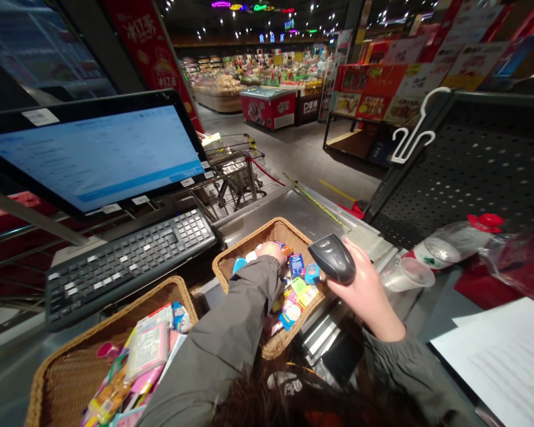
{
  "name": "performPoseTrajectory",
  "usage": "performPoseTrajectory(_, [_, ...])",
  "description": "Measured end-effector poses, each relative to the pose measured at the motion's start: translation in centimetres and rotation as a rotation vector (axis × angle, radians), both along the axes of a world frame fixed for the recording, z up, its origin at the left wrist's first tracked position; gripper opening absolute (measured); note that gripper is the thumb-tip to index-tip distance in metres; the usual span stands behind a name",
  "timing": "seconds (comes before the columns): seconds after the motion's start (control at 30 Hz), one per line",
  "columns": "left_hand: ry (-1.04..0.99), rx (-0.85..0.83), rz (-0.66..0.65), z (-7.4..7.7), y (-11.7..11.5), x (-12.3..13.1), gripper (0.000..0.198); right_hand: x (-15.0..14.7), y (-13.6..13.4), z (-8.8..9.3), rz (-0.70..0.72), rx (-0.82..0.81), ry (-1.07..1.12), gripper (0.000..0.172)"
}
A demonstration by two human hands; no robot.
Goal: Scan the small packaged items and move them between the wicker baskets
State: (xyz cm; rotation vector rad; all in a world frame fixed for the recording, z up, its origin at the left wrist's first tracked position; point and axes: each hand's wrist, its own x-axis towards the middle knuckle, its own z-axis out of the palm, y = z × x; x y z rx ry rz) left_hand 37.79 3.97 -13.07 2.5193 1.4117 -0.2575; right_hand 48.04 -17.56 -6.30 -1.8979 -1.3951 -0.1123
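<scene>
My right hand is wrapped round a black handheld barcode scanner, raised over the right side of a wicker basket. My left hand reaches into that basket with its fingers curled down; whatever is in them is hidden. Small colourful packets lie around it, among them a dark blue pack, a light blue round-edged item and a yellow-green pack. To the left stands a second wicker basket, holding a clear-fronted pink package and several other bright packets.
A monitor and a black keyboard are at the left. On the right are a plastic cup, a red-capped clear container, printed sheets and a black perforated panel with a white hook. Shopping carts stand beyond.
</scene>
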Motion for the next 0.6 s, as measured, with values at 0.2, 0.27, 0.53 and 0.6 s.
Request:
performPoseTrajectory(0.2, [-0.098,0.096,-0.181,3.5,0.3,-3.5,0.038,-0.9,0.1,0.5,0.026,0.0,-0.028,0.051])
performPoseTrajectory(0.27, [-0.192,0.191,-0.276,5.6,0.4,-5.6,0.035,-1.5,0.4,0.7,0.036,0.009,-0.031,0.05])
performPoseTrajectory(0.53, [-0.538,0.718,-0.366,13.7,-0.3,-16.8,0.019,-5.8,2.5,2.9,0.24,0.098,-0.084,0.057])
performPoseTrajectory(0.6, [-0.571,0.808,-0.322,15.0,-0.7,-19.6,0.02,-7.3,3.0,4.1,0.303,0.121,-0.112,0.059])
